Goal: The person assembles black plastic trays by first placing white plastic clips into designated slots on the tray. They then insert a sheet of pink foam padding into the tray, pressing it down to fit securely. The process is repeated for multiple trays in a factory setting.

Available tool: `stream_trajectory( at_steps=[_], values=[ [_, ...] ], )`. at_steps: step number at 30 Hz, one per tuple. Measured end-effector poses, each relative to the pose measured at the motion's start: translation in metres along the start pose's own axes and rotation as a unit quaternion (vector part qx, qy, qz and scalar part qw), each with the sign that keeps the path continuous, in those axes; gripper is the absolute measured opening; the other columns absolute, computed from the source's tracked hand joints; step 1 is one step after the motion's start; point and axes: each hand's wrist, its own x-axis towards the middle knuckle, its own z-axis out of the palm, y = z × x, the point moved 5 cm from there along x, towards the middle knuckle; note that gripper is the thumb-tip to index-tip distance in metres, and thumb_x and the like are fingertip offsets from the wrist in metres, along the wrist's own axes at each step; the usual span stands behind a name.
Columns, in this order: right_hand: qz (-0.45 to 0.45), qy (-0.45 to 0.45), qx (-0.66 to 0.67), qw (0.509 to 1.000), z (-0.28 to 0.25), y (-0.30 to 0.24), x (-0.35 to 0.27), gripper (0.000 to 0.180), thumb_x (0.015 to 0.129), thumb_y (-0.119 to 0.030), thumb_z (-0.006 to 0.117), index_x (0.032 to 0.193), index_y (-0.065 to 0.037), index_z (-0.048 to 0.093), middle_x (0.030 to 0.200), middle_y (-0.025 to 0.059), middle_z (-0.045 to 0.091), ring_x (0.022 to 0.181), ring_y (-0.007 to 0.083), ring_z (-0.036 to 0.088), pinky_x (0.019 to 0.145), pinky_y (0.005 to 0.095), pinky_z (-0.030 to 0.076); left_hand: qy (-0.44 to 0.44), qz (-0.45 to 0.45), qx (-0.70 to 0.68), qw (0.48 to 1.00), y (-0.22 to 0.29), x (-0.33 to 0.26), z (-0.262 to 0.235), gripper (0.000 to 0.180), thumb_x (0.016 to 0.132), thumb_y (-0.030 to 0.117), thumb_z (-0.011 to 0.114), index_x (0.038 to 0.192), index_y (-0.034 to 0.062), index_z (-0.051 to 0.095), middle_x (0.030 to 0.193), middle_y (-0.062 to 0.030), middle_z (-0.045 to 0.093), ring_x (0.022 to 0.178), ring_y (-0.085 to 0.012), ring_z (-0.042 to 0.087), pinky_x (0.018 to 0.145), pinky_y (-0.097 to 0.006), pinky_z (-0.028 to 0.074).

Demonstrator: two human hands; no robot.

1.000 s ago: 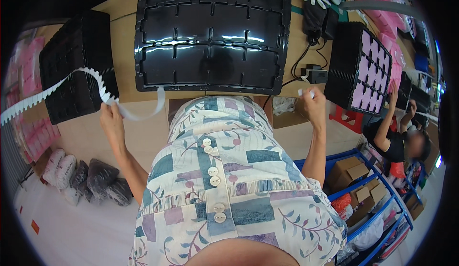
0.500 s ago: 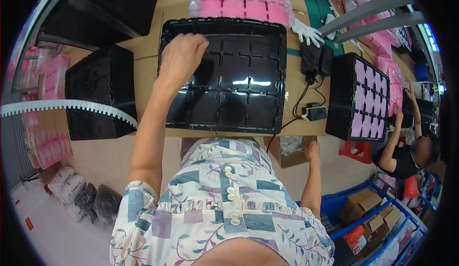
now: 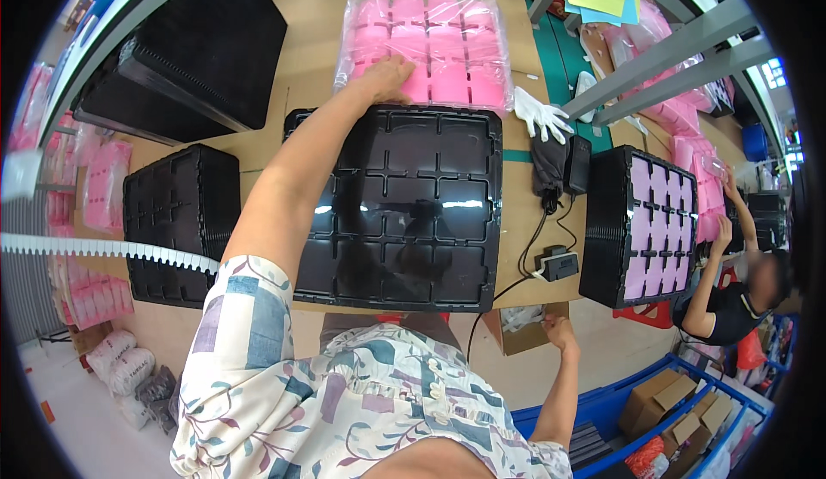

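Note:
My left arm stretches forward across a black plastic tray [image 3: 413, 247] with moulded compartments. At its far edge, my left hand [image 3: 387, 79] rests on pink foam pieces [image 3: 447, 49] wrapped in clear plastic film. The fingers of that hand are partly spread and bent downward, and I see nothing held in them. My right hand [image 3: 561, 334] hangs low by the table's near edge, beside an open cardboard box [image 3: 527, 334]. Its fingers look curled closed; what they hold, if anything, is too small to make out.
Stacked black trays [image 3: 182, 221] stand at left; more, holding lilac foam [image 3: 658, 225], stand at right. A white glove [image 3: 542, 116], a black adapter [image 3: 557, 264] and cables lie right of the middle tray. Grey metal bars [image 3: 671, 57] cross the upper right. Beyond, a co-worker [image 3: 731, 307] handles pink foam.
My left hand has moved forward from above the black tray onto the wrapped pink foam, its fist loosening. The view has shifted forward. My right hand stays by the cardboard box.

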Motion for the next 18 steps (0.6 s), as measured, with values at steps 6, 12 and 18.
stream_trajectory(
  at_steps=[6,12,18],
  values=[
    [-0.231,-0.010,0.208,0.950,-0.197,-0.229,-0.049,0.017,0.089,-0.013,0.061,0.092,0.002,0.068,0.073,0.0126,0.067,0.067,0.0191,0.066,0.062,0.0306,0.051,-0.066,0.023,-0.088,0.994,-0.009,0.009,-0.002,0.033,0.080,0.027,0.073,0.104,0.0053,0.063,0.105,-0.0155,0.063,0.102,-0.0348,0.060,0.090,-0.042,0.047],
    [-0.434,0.128,0.148,0.879,-0.290,-0.433,0.081,0.021,0.091,-0.023,0.061,0.086,-0.002,0.064,0.063,0.0110,0.061,0.062,0.0278,0.063,0.060,0.0369,0.047,-0.074,-0.018,-0.174,0.982,-0.033,0.009,0.000,0.027,0.088,0.025,0.065,0.106,0.0054,0.068,0.099,-0.0153,0.069,0.094,-0.0343,0.064,0.084,-0.043,0.050],
    [-0.454,0.283,-0.022,0.845,-0.250,-0.531,0.212,0.019,0.086,-0.023,0.065,0.097,-0.008,0.064,0.096,0.0115,0.065,0.094,0.0314,0.063,0.076,0.0444,0.051,-0.022,-0.046,-0.181,0.982,-0.027,0.006,-0.015,0.023,0.092,0.024,0.059,0.106,0.0066,0.067,0.095,-0.0172,0.069,0.090,-0.0354,0.066,0.081,-0.044,0.051]
  ],
)
